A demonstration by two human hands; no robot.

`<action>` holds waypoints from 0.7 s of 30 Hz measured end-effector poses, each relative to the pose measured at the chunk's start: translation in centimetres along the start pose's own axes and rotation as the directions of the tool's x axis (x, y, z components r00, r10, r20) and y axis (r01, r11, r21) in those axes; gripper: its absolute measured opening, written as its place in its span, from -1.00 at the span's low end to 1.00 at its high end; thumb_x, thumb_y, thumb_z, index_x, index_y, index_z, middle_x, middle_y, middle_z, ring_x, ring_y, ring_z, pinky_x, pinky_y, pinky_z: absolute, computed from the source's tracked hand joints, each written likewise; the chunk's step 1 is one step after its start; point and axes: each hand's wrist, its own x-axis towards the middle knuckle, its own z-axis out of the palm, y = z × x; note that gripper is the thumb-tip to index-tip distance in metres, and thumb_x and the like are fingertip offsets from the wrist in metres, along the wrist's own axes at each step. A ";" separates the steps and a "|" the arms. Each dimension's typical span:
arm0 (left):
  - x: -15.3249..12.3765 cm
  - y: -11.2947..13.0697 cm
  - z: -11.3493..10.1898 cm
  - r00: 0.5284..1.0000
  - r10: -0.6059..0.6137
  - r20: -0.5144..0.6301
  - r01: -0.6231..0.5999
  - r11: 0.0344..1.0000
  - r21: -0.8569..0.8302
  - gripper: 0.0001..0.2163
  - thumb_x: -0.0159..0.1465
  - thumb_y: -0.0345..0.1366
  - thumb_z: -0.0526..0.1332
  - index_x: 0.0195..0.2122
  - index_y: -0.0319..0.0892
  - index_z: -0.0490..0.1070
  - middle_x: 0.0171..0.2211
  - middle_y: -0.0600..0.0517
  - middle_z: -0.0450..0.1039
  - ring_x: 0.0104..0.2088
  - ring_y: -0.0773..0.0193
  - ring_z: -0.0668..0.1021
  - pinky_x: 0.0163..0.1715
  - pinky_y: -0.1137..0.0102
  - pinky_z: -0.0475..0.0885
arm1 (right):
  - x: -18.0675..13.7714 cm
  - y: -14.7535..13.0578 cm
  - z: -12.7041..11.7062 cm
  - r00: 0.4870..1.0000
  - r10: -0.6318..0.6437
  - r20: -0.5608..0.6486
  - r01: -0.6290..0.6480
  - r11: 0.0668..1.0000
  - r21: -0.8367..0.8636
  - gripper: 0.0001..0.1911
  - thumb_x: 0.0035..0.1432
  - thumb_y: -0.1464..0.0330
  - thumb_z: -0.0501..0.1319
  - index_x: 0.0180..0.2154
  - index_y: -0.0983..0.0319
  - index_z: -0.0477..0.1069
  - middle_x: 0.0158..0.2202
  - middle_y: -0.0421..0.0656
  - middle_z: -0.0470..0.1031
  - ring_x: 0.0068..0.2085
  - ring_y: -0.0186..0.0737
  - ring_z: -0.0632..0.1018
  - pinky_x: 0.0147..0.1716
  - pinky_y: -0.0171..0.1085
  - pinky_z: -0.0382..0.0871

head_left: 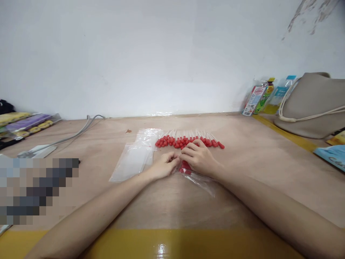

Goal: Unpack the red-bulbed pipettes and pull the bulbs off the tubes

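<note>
A clear plastic bag (201,182) lies on the table between my hands, with red pieces (185,167) showing in it. My left hand (167,165) is closed, its thumb and fingers pinched at the bag's left edge. Over the bag's upper part, my right hand (198,157) has its fingers curled down, and their tips are partly hidden. Just beyond my hands, a row of red-headed white sticks (176,141) lies with the heads toward me. Flat clear zip bags (131,162) lie left of the row, near my left hand.
A grey cable (78,133) runs to a white power strip (40,150) at left, near colourful packets (27,124). Drink bottles (276,97) and a beige bag (315,104) stand at right by the wall. A blue packet (331,156) sits at the right edge.
</note>
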 end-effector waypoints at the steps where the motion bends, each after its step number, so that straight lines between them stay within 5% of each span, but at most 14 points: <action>1: 0.2 -0.1 0.0 1.000 0.024 -0.006 -0.024 1.000 0.012 -0.82 0.19 -0.21 0.03 -0.48 -0.20 0.21 -0.71 0.20 0.15 -0.73 0.47 0.21 -0.73 0.55 0.09 | 0.0 0.1 0.0 1.000 0.012 -0.004 -0.012 1.000 -0.010 -0.78 0.18 0.48 0.00 -0.42 0.25 0.38 -0.41 -0.17 0.43 -0.32 -0.29 0.28 -0.25 -0.19 0.04; 9: 0.7 -0.6 0.1 0.976 0.190 -0.103 -0.168 0.968 0.187 -0.85 0.14 -0.37 0.01 -0.57 -0.22 0.21 -0.63 0.16 0.17 -0.59 0.43 0.24 -0.57 0.51 0.14 | 0.3 0.1 -0.2 0.996 -0.058 0.071 0.058 0.998 0.000 -0.77 0.21 0.49 -0.05 -0.25 0.24 0.37 -0.32 -0.17 0.45 -0.27 -0.28 0.31 -0.22 -0.18 0.03; 17: 0.7 -0.9 -0.2 0.975 0.106 -0.194 -0.071 0.981 0.179 -0.85 0.12 -0.37 0.02 -0.58 -0.21 0.21 -0.67 0.16 0.17 -0.65 0.43 0.26 -0.64 0.51 0.14 | 0.8 -0.3 -1.4 0.988 -0.110 0.108 0.100 0.991 0.089 -0.77 0.25 0.40 -0.05 -0.35 0.24 0.35 -0.36 -0.19 0.43 -0.24 -0.28 0.32 -0.12 -0.16 0.04; 21: 0.6 -1.3 -0.4 0.982 0.061 -0.181 -0.041 0.992 0.116 -0.86 0.16 -0.30 0.03 -0.51 -0.21 0.21 -0.62 0.16 0.23 -0.69 0.44 0.33 -0.68 0.52 0.22 | 1.0 -0.2 -1.8 0.995 -0.081 0.065 0.071 0.988 0.138 -0.78 0.24 0.34 -0.03 -0.29 0.22 0.36 -0.22 -0.15 0.43 -0.18 -0.24 0.32 -0.13 -0.17 0.07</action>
